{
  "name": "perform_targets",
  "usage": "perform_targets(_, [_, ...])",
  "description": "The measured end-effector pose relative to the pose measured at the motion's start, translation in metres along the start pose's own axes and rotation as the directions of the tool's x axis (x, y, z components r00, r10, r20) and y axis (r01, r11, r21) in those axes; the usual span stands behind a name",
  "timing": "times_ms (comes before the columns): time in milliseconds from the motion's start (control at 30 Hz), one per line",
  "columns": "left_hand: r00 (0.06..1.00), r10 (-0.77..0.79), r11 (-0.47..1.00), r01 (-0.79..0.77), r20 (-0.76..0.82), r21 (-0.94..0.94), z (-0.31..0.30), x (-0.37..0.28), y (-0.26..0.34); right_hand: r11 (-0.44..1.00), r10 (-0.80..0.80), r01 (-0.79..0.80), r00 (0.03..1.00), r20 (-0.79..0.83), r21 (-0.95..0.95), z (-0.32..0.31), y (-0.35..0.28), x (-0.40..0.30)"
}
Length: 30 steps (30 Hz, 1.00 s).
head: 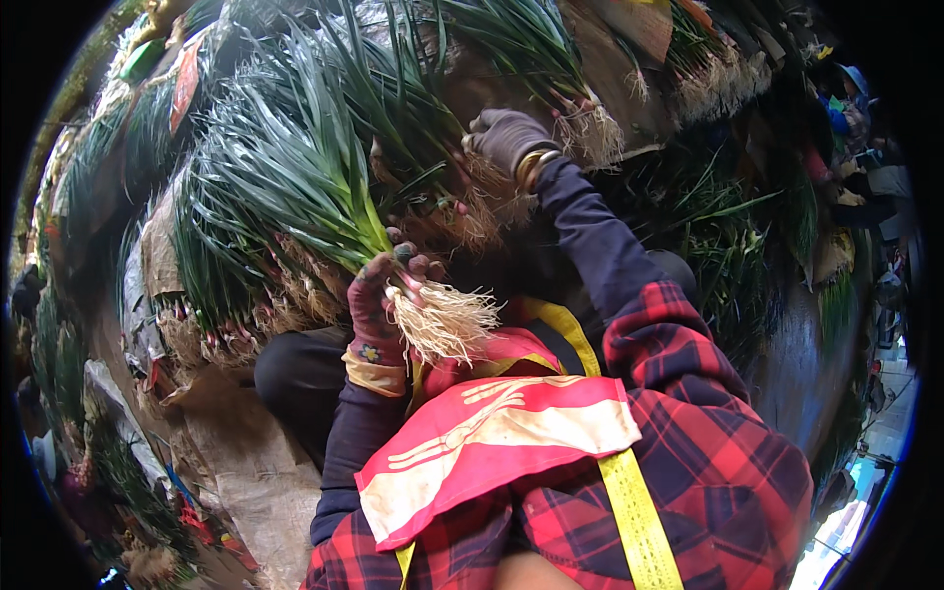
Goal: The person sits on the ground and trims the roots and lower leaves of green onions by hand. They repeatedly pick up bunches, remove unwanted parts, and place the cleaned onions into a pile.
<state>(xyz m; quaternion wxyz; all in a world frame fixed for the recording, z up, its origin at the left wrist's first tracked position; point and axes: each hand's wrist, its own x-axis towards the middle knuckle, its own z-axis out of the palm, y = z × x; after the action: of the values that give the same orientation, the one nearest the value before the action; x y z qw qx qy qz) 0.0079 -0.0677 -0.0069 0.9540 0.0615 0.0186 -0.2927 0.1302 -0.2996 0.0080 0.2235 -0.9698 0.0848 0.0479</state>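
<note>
My left hand (pixel 376 313), in a patterned glove, grips a bunch of leafy allium plants (pixel 361 214), probably green garlic, just above the roots. The bunch's pale, stringy roots (pixel 446 317) hang out over my lap, and its long green leaves fan towards the upper left. Farther forward, my right hand (pixel 512 139) wears a dark glove with a bracelet at the wrist. Its curled fingers meet the stalks of a loose pile of similar plants (pixel 461 184). Whether they grip a stalk is not plain.
More bundles lie in rows at the left (pixel 243 251), top (pixel 582 122) and upper right (pixel 723 77), over brown sacking (pixel 251 472). Loose green leaves (pixel 726 251) lie to the right. A person in a light blue hat (pixel 855 81) is at the far right.
</note>
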Motion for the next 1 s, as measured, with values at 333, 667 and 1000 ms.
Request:
perform_targets(333, [0.997,0.016,0.998,-0.020,0.071,0.065,-0.002,0.009,-0.014,0.226,-0.027,-0.093,0.994,0.101,0.970,-0.028,0.011,-0.088])
perform_targets(667, [0.972,-0.205,0.936,0.230,-0.118,0.267,-0.023,0.004,-0.015,0.726,-0.571,0.480,0.820,0.043,0.493,0.051,0.002,-0.152])
perform_targets(1000, [0.958,-0.202,0.904,0.262,-0.202,0.339,-0.016,-0.010,-0.019,0.729,-0.614,0.666,0.737,0.282,-0.155,0.012,-0.011,-0.147])
